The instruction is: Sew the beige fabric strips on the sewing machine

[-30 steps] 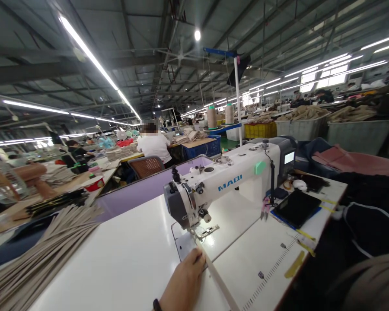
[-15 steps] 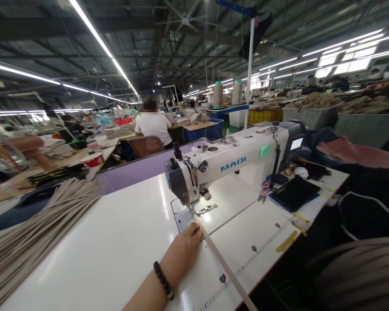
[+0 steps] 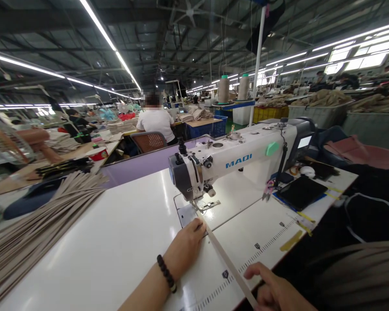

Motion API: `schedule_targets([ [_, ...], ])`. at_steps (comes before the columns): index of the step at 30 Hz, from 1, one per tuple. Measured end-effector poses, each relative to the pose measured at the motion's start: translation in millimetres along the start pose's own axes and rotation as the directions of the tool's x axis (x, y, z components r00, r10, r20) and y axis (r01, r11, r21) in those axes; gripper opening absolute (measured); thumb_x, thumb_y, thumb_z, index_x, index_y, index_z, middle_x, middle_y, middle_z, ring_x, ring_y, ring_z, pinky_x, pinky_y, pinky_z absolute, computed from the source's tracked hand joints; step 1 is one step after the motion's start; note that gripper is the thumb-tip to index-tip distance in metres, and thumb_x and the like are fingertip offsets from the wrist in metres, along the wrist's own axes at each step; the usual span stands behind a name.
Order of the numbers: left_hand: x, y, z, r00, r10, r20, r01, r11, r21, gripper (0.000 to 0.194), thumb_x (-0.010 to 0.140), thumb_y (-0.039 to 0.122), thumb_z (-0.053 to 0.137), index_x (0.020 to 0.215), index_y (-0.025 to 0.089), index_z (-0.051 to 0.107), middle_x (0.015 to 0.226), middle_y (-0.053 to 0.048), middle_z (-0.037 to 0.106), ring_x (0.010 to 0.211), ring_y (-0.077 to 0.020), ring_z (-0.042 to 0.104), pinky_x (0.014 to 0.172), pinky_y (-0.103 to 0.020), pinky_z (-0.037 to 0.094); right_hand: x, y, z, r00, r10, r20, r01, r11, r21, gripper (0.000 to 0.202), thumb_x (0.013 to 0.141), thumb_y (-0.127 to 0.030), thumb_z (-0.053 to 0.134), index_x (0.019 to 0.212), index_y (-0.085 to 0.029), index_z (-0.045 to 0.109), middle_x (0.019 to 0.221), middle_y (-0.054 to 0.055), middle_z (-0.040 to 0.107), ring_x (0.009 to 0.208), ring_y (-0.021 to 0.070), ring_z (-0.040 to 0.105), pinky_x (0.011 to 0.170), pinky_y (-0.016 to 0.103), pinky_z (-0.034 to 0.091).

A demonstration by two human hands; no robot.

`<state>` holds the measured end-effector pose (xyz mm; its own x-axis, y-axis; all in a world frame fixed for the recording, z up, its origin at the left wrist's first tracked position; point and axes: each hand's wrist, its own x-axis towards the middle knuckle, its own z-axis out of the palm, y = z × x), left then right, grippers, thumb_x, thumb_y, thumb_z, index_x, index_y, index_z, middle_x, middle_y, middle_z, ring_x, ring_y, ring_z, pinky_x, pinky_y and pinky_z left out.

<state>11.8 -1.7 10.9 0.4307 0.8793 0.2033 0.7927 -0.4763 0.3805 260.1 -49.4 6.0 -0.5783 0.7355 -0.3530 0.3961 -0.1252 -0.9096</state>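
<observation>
A narrow beige fabric strip [image 3: 227, 262] runs slantwise over the white table from the sewing machine's foot to the front edge. My left hand [image 3: 186, 242], with a dark bead bracelet at the wrist, pinches the strip just in front of the needle area of the sewing machine [image 3: 240, 157]. At the front edge is my right hand [image 3: 275, 289]. Its index finger is raised and bent, while the lower fingers curl round the near end of the strip, partly cut off by the frame. Under the presser foot [image 3: 199, 206] the strip's far end is hard to make out.
A bundle of long beige strips [image 3: 52, 233] lies on the left of the table. Pink-handled snips [image 3: 268, 189] and a black tablet [image 3: 300, 192] lie on the right. More strips [image 3: 366, 276] hang at lower right. A person in white [image 3: 154, 125] sits ahead.
My right hand has come into view at the bottom, at the strip's near end. My left hand stays by the presser foot. The view has shifted slightly.
</observation>
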Motion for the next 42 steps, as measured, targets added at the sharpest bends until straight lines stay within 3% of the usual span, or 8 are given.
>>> schedule_targets([
  [6,0,0,-0.4,1.0,-0.009,0.012,0.009,1.0,-0.004,0.03,0.084,0.0,0.035,0.101,0.015,0.055,0.106,-0.009,0.055,0.092,-0.017,0.058,0.09,-0.031,0.05,15,-22,1,0.997,-0.008,0.075,-0.004,0.988,0.155,0.03,0.067,-0.031,0.049,0.091,-0.014,0.053,0.067,0.001,0.059,0.055,0.012,0.051,0.05,0.022,0.036],
  [12,1,3,-3.4,0.999,-0.013,0.037,0.012,0.999,0.033,0.031,0.083,0.0,0.033,0.1,0.015,0.055,0.106,-0.009,0.056,0.092,-0.0171,0.057,0.088,-0.031,0.049,39,-32,0,0.989,-0.03,0.142,-0.009,0.963,0.269,0.037,0.065,-0.027,0.057,0.098,-0.011,0.051,0.074,0.001,0.059,0.049,0.0099,0.057,0.046,0.02,0.043],
  [20,2,4,-6.1,0.996,-0.033,0.088,0.029,0.998,0.049,0.038,0.078,-0.005,0.032,0.105,0.01,0.054,0.108,-0.012,0.056,0.096,-0.0195,0.057,0.087,-0.032,0.049,68,-43,-13,0.978,-0.017,0.208,-0.002,0.996,0.09,0.057,0.062,-0.021,0.062,0.117,-0.009,0.051,0.075,-0.001,0.058,0.051,0.0077,0.049,0.041,0.018,0.036],
  [24,1,2,-5.4,0.997,-0.026,0.071,0.024,0.999,0.021,0.036,0.079,-0.005,0.032,0.1,0.012,0.055,0.106,-0.01,0.056,0.094,-0.0182,0.058,0.085,-0.03,0.05,79,-53,-19,0.975,-0.121,0.189,0.152,0.975,-0.163,0.047,0.064,-0.015,0.065,0.111,-0.015,0.06,0.065,-0.005,0.055,0.059,0.01,0.052,0.052,0.019,0.035],
  [28,1,1,-5.8,0.999,-0.001,0.05,0.002,1.0,-0.02,0.033,0.08,-0.004,0.034,0.096,0.014,0.056,0.103,-0.008,0.057,0.092,-0.0174,0.058,0.084,-0.03,0.051,87,-63,-21,0.947,-0.251,0.198,0.318,0.816,-0.484,0.024,0.071,-0.014,0.063,0.095,-0.015,0.068,0.066,-0.002,0.061,0.064,0.0144,0.057,0.061,0.023,0.039],
  [31,2,2,-6.1,0.999,-0.011,0.051,0.011,1.0,-0.005,0.03,0.081,-0.003,0.035,0.092,0.014,0.057,0.1,-0.008,0.058,0.087,-0.0179,0.059,0.081,-0.031,0.052,95,-67,-21,0.91,-0.343,0.233,0.398,0.561,-0.726,0.017,0.081,-0.018,0.06,0.097,-0.015,0.067,0.084,0.006,0.068,0.08,0.0198,0.061,0.07,0.027,0.041],
  [34,2,1,-4.8,0.998,-0.036,0.059,0.034,0.999,0.039,0.027,0.082,-0.002,0.036,0.089,0.013,0.058,0.097,-0.008,0.058,0.083,-0.0175,0.06,0.077,-0.031,0.053,104,-68,-22,0.88,-0.384,0.28,0.418,0.343,-0.841,0.017,0.089,-0.02,0.051,0.096,-0.017,0.067,0.088,0.006,0.067,0.08,0.0189,0.061,0.066,0.026,0.04],
  [42,4,-11,-0.5,0.996,-0.092,-0.002,0.092,0.994,0.05,0.025,0.088,0.006,0.037,0.097,0.012,0.06,0.1,-0.011,0.059,0.091,-0.0193,0.06,0.086,-0.033,0.051,128,-71,-28,0.837,-0.436,0.331,0.438,0.172,-0.882,0.019,0.091,-0.023,0.045,0.099,-0.02,0.063,0.076,0.004,0.066,0.063,0.0177,0.059,0.05,0.027,0.028],
])
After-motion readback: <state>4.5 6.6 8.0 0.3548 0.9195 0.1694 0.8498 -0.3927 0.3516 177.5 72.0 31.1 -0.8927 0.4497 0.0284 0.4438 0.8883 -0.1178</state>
